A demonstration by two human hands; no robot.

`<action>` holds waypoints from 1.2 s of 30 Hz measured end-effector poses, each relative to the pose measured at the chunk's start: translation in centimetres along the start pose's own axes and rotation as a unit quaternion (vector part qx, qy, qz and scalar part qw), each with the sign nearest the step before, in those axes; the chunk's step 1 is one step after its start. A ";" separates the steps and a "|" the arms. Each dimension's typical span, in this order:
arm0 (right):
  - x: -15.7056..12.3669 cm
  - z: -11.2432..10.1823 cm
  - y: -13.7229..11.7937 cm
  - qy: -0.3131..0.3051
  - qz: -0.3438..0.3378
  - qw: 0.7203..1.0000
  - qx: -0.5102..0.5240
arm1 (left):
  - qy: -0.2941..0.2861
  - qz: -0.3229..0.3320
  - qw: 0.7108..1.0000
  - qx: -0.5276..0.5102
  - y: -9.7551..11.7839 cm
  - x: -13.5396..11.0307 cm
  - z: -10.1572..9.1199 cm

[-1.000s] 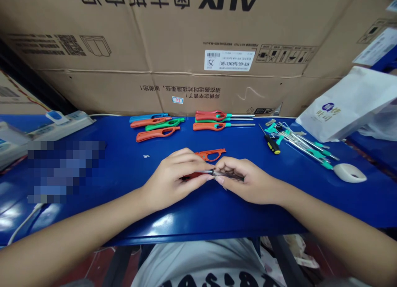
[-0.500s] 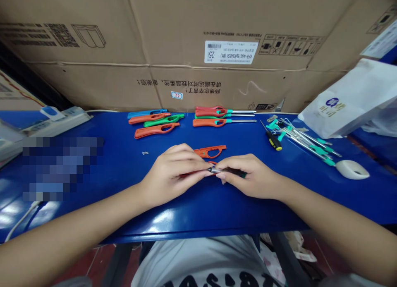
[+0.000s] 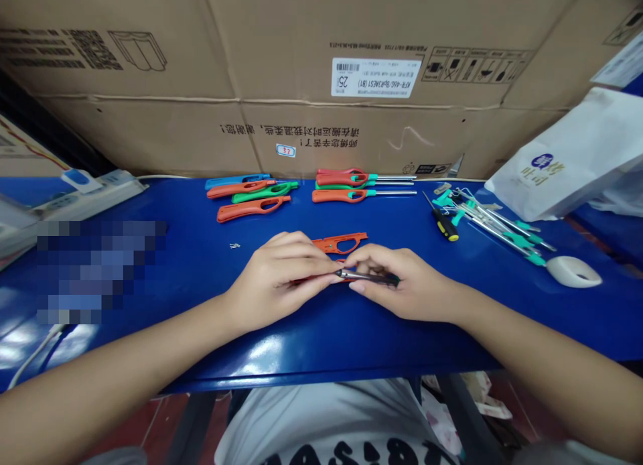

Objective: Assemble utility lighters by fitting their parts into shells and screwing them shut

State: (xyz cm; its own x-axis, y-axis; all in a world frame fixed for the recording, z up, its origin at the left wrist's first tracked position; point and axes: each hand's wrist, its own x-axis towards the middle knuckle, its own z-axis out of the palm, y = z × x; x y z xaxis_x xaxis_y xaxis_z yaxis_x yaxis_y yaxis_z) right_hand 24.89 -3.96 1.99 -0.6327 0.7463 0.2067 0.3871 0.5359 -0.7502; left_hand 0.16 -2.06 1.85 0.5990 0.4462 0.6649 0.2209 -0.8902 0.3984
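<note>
Right hand (image 3: 406, 284): closed around a slim dark part (image 3: 370, 276), over near middle of blue table (image 3: 286, 348). Left hand (image 3: 278, 274): closed, pinching the part's left tip. Right side: white oval object (image 3: 573, 269). Just beyond both hands: orange handle shell (image 3: 327, 244); to left, small metal pins (image 3: 234, 246); to right, green-ended metal tubes (image 3: 502, 232), black-and-yellow screwdriver (image 3: 445, 225). Far edge: coloured handles (image 3: 238, 211) left, long-nosed lighters (image 3: 334, 195) right. Behind: cardboard box (image 3: 291, 56).
</note>
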 end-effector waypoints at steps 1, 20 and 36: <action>0.0 0.0 0.0 0.012 0.007 1.000 0.001 | 0.000 0.000 1.000 0.000 0.0 0.0 0.0; -0.2 -0.4 0.3 0.064 -0.082 0.987 -0.124 | 0.007 0.019 1.000 0.022 0.0 0.0 -0.1; 0.0 -0.3 0.7 0.093 -0.186 0.946 -0.248 | 0.004 0.002 1.000 0.001 0.1 0.1 0.1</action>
State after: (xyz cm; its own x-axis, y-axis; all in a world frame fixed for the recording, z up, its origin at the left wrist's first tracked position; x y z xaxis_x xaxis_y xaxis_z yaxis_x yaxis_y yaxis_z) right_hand 25.34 -3.51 1.66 -0.6764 0.5012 0.5397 0.4573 0.8602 -0.2256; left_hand 0.36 -2.13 1.89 0.5937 0.4426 0.6720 0.2192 -0.8925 0.3941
